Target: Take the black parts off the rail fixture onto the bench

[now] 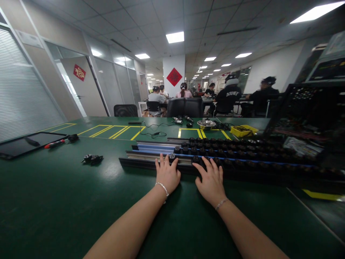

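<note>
Several long dark rails (pixel 140 161) lie side by side across the green table, running off to the right with rows of small black parts in them. My left hand (pixel 167 175) rests on the nearest rails, fingers spread, its fingertips around a small black part (pixel 171 157). To its right, my right hand (pixel 211 180) lies over the same rails with fingers apart, its fingertips touching the rail near another black part (pixel 196 159). Neither hand is wrapped round anything.
Black parts (pixel 92 159), a red-handled tool (pixel 54 144) and a dark flat panel (pixel 16 145) lie left. A metal bowl (pixel 206 124), cables and a yellow tray (pixel 243 130) stand behind the rails. Dark equipment fills the right side. People sit at tables beyond.
</note>
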### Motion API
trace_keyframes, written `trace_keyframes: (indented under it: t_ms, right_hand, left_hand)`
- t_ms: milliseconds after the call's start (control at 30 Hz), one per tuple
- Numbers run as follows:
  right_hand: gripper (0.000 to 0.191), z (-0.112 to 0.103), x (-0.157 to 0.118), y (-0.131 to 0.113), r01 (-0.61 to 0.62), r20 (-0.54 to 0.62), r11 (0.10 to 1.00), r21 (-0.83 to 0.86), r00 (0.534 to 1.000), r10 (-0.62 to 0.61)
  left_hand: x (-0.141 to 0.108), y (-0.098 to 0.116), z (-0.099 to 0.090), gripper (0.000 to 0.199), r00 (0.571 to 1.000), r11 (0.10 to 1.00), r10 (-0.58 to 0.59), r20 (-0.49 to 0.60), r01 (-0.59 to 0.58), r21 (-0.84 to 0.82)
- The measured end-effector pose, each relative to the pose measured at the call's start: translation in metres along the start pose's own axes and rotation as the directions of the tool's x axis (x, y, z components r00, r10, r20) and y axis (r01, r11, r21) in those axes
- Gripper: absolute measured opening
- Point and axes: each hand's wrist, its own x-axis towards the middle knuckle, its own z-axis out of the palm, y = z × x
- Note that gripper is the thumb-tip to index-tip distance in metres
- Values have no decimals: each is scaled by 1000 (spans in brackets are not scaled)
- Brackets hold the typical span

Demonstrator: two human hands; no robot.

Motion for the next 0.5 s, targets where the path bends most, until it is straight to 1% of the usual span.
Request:
trace_keyframes:
  t_ms: [133,300,500]
  right_hand:
    - [49,-1,0,-1,-4,4,1000,11,1000,4]
    - [48,-3,0,-1,-8,10,1000,21,1000,7]
    - [48,-3,0,-1,-8,15,1000,20,1000,7]
  left_hand:
    - [1,-1,3,53,1000,1000,-3,-1,3,1]
    - [3,-3,5,51,999,1000,-12,-32,12,1]
    - [5,-7,3,47,998,999,-38,-53,38,7]
